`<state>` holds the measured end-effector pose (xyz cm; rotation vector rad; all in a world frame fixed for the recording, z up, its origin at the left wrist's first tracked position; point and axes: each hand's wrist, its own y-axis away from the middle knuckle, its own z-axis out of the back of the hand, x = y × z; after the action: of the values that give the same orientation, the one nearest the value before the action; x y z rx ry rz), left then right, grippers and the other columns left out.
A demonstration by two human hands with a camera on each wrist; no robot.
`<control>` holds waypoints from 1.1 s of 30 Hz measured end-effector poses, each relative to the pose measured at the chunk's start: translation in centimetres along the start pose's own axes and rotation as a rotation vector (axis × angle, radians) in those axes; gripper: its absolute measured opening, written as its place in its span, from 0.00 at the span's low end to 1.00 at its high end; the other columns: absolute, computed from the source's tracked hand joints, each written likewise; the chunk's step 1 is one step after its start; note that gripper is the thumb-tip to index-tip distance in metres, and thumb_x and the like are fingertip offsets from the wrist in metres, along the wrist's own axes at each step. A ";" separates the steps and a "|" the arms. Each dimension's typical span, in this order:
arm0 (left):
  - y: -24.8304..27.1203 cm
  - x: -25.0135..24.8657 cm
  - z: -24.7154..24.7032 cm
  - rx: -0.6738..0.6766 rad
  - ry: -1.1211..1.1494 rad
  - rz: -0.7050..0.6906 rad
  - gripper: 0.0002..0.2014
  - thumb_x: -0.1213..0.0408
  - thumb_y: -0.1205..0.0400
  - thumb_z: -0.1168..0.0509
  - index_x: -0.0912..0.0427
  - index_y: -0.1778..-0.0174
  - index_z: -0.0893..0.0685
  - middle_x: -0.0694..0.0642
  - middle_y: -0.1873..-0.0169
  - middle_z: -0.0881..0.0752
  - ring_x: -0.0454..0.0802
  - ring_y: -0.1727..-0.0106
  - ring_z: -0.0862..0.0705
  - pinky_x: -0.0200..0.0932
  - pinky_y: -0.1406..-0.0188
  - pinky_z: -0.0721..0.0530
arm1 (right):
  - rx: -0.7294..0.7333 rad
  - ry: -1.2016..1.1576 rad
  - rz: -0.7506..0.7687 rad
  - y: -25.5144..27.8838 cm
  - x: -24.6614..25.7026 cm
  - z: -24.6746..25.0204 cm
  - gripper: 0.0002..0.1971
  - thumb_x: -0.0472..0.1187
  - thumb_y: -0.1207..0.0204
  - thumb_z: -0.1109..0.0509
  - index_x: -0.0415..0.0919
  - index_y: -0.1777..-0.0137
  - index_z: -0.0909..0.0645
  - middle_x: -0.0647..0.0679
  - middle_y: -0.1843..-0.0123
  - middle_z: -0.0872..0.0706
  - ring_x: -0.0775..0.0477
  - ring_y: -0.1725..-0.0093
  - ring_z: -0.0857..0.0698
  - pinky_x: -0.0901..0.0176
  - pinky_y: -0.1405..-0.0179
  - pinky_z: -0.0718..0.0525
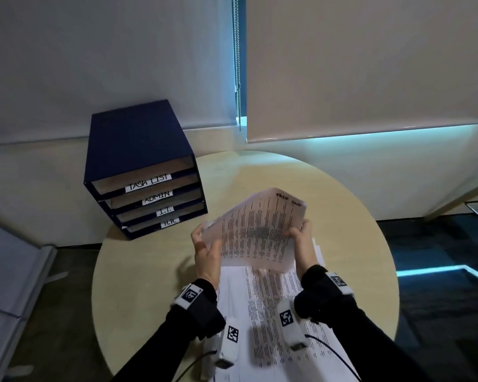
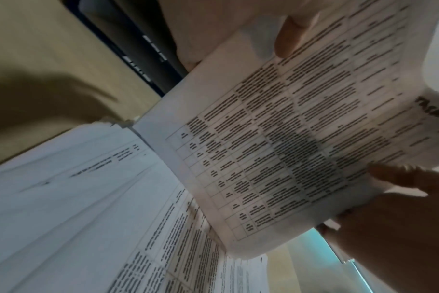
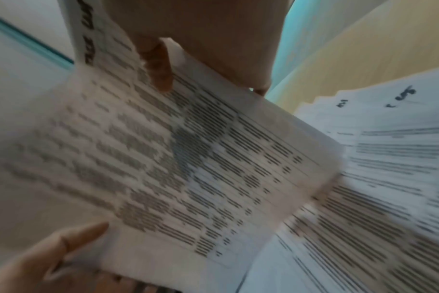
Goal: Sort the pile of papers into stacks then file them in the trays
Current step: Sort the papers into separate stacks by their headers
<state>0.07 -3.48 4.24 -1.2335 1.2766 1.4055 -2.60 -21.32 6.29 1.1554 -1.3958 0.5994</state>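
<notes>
The head camera looks forward and down from above the round table [image 1: 149, 271]. Each wrist camera looks along its hand, very close to the fingers. All three share the held sheet [image 1: 260, 232] pinched between the fingers and the paper pile [image 1: 265, 312] below them.
</notes>
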 end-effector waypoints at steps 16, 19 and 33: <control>-1.6 5.7 0.3 -0.040 -0.499 0.244 0.24 0.59 0.12 0.45 0.63 0.20 0.37 0.56 0.28 0.23 0.60 0.31 0.22 0.51 0.31 0.25 | -0.018 0.267 -0.091 -2.6 -8.1 0.2 0.12 0.28 0.18 0.44 0.39 0.37 0.31 0.41 0.37 0.18 0.39 0.40 0.18 0.48 0.43 0.17; -1.6 5.3 2.2 0.000 -0.545 0.214 0.22 0.60 0.11 0.48 0.56 0.19 0.38 0.56 0.28 0.23 0.58 0.33 0.21 0.54 0.30 0.25 | -0.050 0.336 -0.100 -2.9 -8.0 0.5 0.13 0.35 0.19 0.38 0.46 0.38 0.31 0.42 0.48 0.16 0.42 0.49 0.16 0.42 0.39 0.20; -0.1 11.5 24.5 -0.285 -0.938 0.649 0.20 0.61 0.17 0.41 0.68 0.32 0.22 0.68 0.36 0.18 0.68 0.39 0.19 0.49 0.43 0.23 | -0.069 1.296 -0.099 0.7 -11.8 5.5 0.17 0.44 0.21 0.35 0.48 0.32 0.26 0.41 0.33 0.29 0.39 0.32 0.30 0.43 0.32 0.31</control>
<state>-4.52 20.58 -7.30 -0.1634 0.8121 2.3010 -7.47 -22.46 -5.74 0.5217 -0.2350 0.9612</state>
